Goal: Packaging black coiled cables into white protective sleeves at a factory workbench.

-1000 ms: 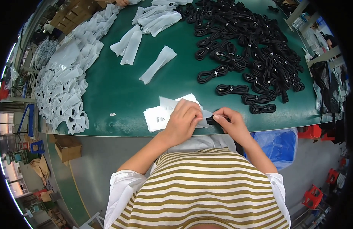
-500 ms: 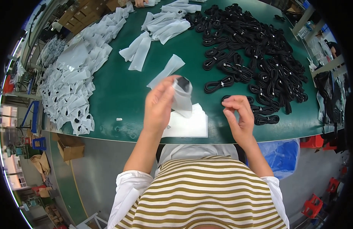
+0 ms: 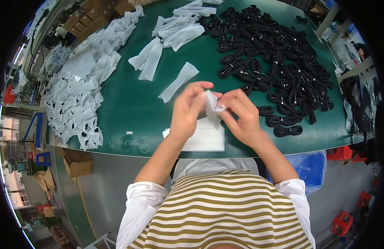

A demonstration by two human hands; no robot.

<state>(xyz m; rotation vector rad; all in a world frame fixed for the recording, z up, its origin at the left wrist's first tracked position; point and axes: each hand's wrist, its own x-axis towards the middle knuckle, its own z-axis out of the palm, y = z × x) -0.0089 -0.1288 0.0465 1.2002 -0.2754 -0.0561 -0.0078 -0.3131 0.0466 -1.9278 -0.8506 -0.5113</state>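
Observation:
Both my hands pinch a translucent white plastic bag (image 3: 212, 108) above the table. My left hand (image 3: 187, 110) grips its left side near the top. Opposite it, my right hand (image 3: 241, 116) has its fingers on the bag's upper right side. Whether anything is inside the bag does not show from here. Beneath it lies a stack of flat white bags (image 3: 204, 139) at the table's near edge. A single filled bag (image 3: 178, 82) rests just beyond my left hand. Coiled black cables (image 3: 288, 130) lie right of my right hand.
On the green table (image 3: 125, 108), a big heap of white bags (image 3: 78, 89) spreads along the left. More bags (image 3: 183, 31) lie at the far middle. A large pile of black cables (image 3: 279, 54) covers the right. A blue-lined bin (image 3: 306, 170) stands below the right edge.
My right hand has moved left and taken hold of the bag beside my left hand. The bag's opening, wide with something dark in it before, is now pinched together.

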